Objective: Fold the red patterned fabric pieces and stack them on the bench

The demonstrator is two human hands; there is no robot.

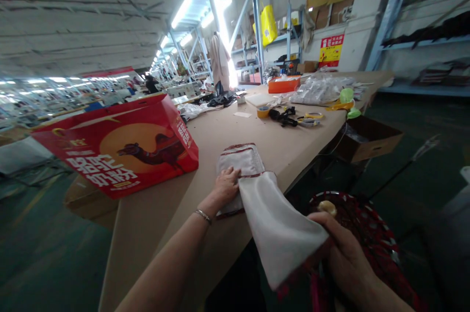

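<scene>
My left hand point(226, 183) lies on a small stack of pale fabric pieces with dark red patterned edging point(238, 159) on the brown table. Its fingers rest on top of the stack, beside the near edge of a satiny white fabric piece point(270, 214). My right hand point(343, 248) grips the far corner of that satiny piece, thumb on top, and holds it out past the table's edge. The piece sags between my two hands, and a dark red border shows along its lower side. The fingers under the cloth are partly hidden.
A red gift bag with a camel print point(154, 150) stands at left. Scissors point(310, 118), black straps point(282, 116), a tape roll point(263, 111), an orange box point(284, 84) and plastic bags point(323, 89) lie farther back. Right of the table are a cardboard box point(378, 148) and a red round stool point(367, 233).
</scene>
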